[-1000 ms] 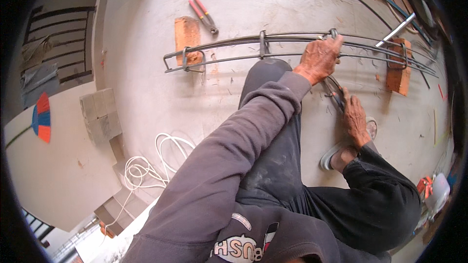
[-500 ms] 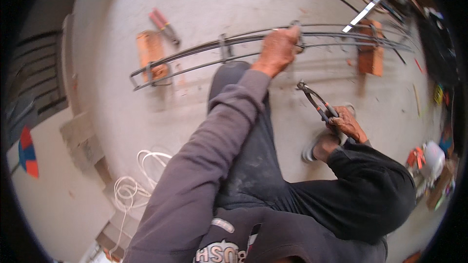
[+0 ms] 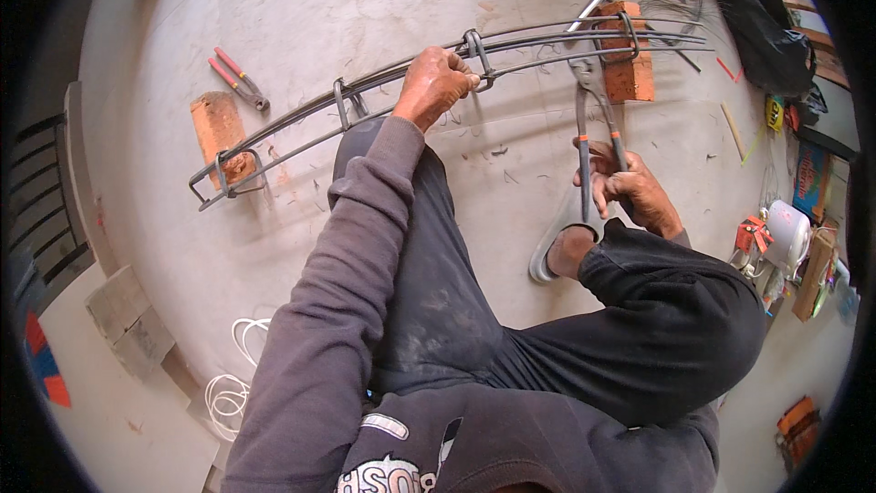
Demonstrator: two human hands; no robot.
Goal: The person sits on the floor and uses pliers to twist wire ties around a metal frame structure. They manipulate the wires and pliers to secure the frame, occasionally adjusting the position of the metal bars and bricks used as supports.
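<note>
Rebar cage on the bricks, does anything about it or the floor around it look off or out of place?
Nothing looks damaged. The rebar cage rests level across two bricks; its bend is lens distortion. The left hand grips it, the right hand holds pincers. Spare red-handled pliers and wire offcuts lie loose on the floor.

A pale concrete floor (image 3: 301,9) fills most of the frame, dusty and scuffed, lit by soft even daylight with faint shadows; a grey concrete block (image 3: 128,319) lies at the lower left, and a coil of white cable (image 3: 228,388) sits beside it toward the bottom. A dark railing (image 3: 41,210) runs along the far left edge; cluttered boxes and a white jug (image 3: 787,233) crowd the right edge.
</note>
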